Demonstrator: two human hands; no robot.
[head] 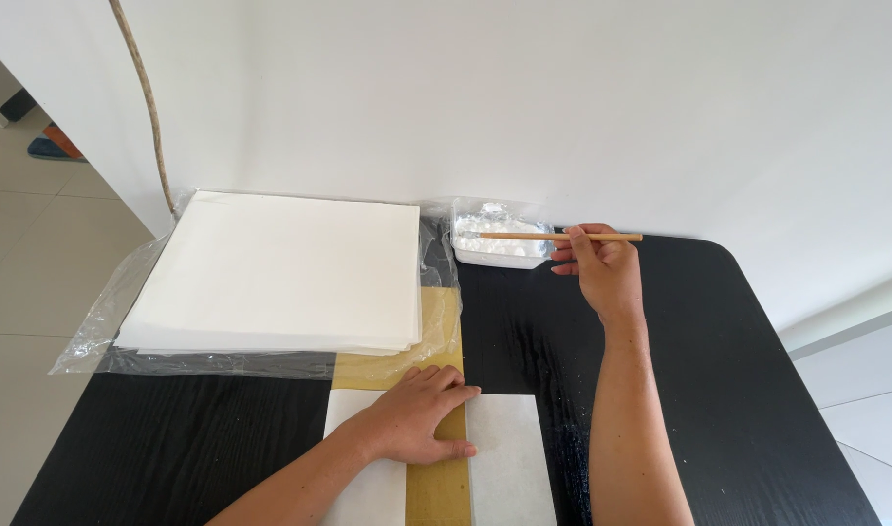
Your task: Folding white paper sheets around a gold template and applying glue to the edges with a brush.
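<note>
Head view — right hand [607, 270] fingers pinch a wooden stick [560, 236]; left hand [422, 414] lies flat, fingers spread, on paper [504, 458].

Two bare hands are in view, a left hand [422, 414] and a right hand [602, 268]. There is one wooden stick [553, 236], one white tray [500, 244] and one stack of white paper [280, 273]. One clear plastic sheet [115, 312], one black table [738, 390], one yellow strip [436, 492] and two white paper pieces [504, 458] complete the count.

One head-worn camera looks steeply down, close over the black table [719, 390].
</note>
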